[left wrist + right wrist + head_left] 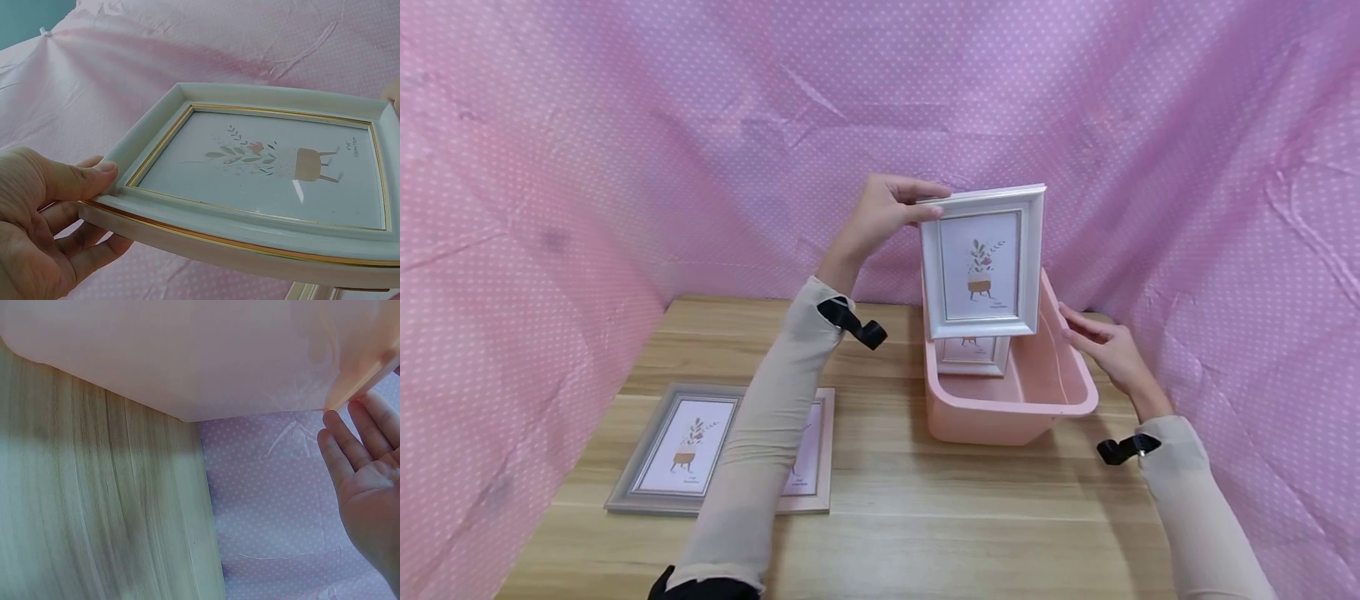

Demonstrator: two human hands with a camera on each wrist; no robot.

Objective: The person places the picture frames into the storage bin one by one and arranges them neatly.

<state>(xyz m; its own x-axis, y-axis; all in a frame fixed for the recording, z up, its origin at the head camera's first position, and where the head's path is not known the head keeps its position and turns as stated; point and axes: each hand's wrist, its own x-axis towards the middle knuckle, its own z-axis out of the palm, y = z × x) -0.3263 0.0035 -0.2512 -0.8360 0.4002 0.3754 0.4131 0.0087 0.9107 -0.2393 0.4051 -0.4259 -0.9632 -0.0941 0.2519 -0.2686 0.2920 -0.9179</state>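
The left hand (886, 214) pinches the upper frame (981, 265) by one corner over the bin (1011, 421), a one-sided hold that could let it tilt and knock the lower frame (967, 368), while the right hand (1108, 354), fingers straight, touches the bin.

We look into a curtained-off tabletop space, a makeshift booth within a room: creased pink fabric (880, 92), dotted in white, hangs behind the wood-grain table (910, 533) and along its left and right sides, walling it in. From the right wrist, we find the same cloth just beyond the table's edge. From the left wrist, we glimpse a plain teal surface (28, 19) past the cloth, near a small white fitting (44, 31) where folds gather. Home, studio or office, we cannot tell.
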